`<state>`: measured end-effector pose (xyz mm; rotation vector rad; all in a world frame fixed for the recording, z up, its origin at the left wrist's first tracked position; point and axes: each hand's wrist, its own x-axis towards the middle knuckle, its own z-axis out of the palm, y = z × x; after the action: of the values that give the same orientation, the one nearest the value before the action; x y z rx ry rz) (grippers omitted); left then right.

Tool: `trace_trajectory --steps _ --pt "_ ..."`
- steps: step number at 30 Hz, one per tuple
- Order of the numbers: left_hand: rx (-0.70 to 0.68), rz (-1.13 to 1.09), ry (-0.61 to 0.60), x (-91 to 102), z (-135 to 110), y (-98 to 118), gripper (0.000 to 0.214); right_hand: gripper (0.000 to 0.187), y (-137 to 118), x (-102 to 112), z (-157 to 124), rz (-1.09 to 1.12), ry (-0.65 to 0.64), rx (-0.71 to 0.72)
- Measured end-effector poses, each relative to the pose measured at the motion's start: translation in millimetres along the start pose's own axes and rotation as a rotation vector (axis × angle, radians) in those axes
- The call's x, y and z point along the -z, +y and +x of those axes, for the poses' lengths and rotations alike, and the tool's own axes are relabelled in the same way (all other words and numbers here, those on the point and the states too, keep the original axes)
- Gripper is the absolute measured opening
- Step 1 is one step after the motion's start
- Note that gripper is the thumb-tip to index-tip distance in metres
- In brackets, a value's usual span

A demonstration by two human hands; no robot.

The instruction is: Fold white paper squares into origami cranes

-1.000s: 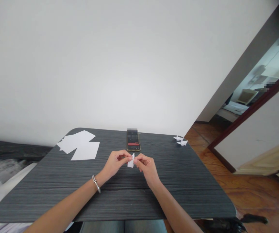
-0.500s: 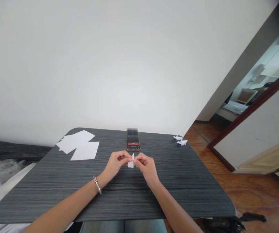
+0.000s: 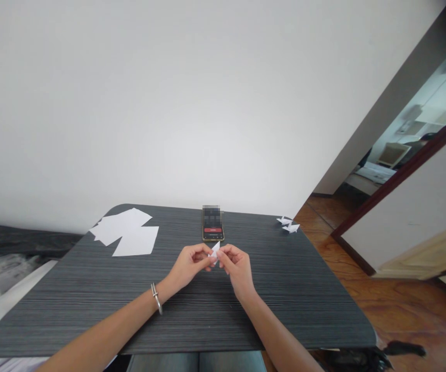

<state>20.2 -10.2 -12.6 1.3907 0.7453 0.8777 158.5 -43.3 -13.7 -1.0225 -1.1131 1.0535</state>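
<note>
Head view: left hand [image 3: 187, 264] and right hand [image 3: 239, 265] pinch paper [image 3: 215, 249] between them, its tip pointing far and slightly right.

the folded paper [image 3: 216, 249] you hold looks matt. smooth paper sheets [image 3: 136, 235] lie toward the far left corner of your table [image 3: 176, 325], creased paper birds [image 3: 291, 227] by its far right; its top looks matt, finely ridged. your bracelet [image 3: 157, 299] is shiny metal, the phone [image 3: 212, 230] at the far edge smooth-screened, the floor [image 3: 409, 299] glossy, wood-grained.
</note>
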Motion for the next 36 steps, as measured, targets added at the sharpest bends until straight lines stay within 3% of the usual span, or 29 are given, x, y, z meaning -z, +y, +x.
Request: trace_trajectory --steps 11,19,30,36 --pt "0.074 0.040 -0.145 4.4 -1 7 0.024 0.013 4 6 2 -0.039 -0.060 0.075" --pt "0.070 0.040 -0.152 3.8 -1 8 0.025 0.010 4 5 -1 -0.113 -0.045 0.192" --pt "0.026 0.122 -0.082 2.1 -2 2 0.028 0.019 8 -4 -4 -0.203 0.043 0.202" --pt "-0.003 0.128 -0.110 1.2 -2 7 0.027 0.022 6 -5 -7 -0.258 0.076 0.226"
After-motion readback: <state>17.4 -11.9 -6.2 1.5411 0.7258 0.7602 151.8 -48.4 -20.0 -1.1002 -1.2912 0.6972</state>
